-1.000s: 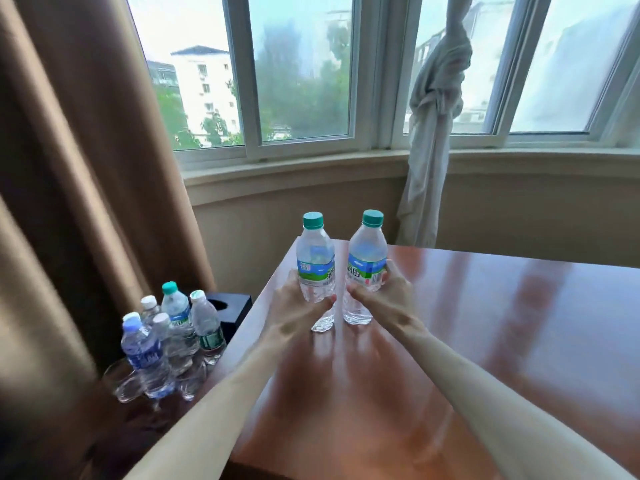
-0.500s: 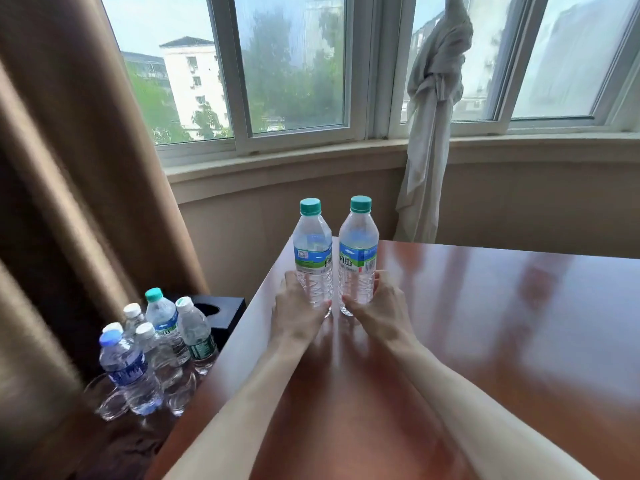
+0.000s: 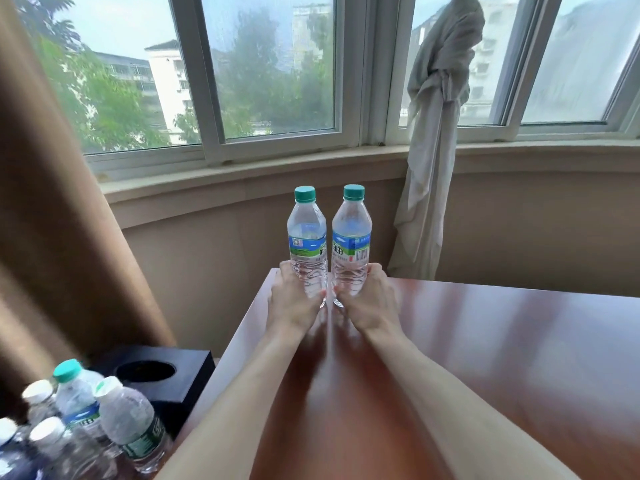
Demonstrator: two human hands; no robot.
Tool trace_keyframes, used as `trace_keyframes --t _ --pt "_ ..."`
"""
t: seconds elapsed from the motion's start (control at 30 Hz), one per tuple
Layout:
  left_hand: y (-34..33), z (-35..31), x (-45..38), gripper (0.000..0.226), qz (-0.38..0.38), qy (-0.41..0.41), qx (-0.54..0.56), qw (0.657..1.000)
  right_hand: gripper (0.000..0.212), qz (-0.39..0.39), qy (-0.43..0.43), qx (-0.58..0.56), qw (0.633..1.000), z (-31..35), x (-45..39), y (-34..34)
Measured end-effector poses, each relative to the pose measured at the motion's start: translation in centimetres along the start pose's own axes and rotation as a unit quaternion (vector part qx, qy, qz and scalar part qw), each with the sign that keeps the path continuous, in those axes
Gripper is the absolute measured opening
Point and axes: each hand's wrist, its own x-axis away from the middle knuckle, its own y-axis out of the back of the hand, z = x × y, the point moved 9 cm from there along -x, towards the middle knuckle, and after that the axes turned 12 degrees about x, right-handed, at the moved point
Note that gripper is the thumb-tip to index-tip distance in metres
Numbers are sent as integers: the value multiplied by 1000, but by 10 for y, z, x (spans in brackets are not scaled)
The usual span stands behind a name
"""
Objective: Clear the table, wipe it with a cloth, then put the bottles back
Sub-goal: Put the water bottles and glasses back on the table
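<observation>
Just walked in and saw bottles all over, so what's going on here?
A person is holding two green-capped water bottles upright at the far corner of the wooden table, one in each hand. The left hand grips the left bottle near its base, and the right hand grips the right bottle the same way. The two stand side by side, close together. More bottles are clustered off the table's left side, next to a black box.

Both bare forearms reach straight toward twelve o'clock, side by side. The left hand (image 3: 292, 299) curls around a bottle's base; the right hand (image 3: 372, 299) mirrors it, thumbs nearly meeting between them.
</observation>
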Motion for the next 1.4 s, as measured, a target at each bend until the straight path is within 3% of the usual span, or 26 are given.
trace_keyframes --t 0.1,0.27,0.33,0.47,0.67,0.83,0.97,1.07,1.23,1.4 --pt "-3 1 -2 58 10 1 -8 1000 46 7 5 13 1000 0 -3 -5" --pt "3 -2 19 62 97 38 -96 990 63 82 5 113 990 3 15 3" --pt "16 -11 39 62 136 32 -147 979 61 99 18 139 985 11 39 16" --pt "68 -34 105 58 182 -33 -227 956 45 128 127 180 967 61 120 45" --pt "194 -30 227 39 126 -78 -210 966 43 179 298 125 929 158 269 29" --pt "317 33 302 34 19 -10 -202 979 36 241 381 96 888 236 363 -51" --pt "402 116 330 23 -94 76 -158 980 34 287 352 105 885 284 395 -129" --pt "431 180 326 24 -145 122 -124 974 41 323 239 102 910 290 391 -193" --pt "427 276 288 56 -145 222 -101 959 82 334 -8 26 942 251 389 -296" --pt "406 336 250 99 -114 252 -71 958 82 248 -16 30 968 251 393 -331"
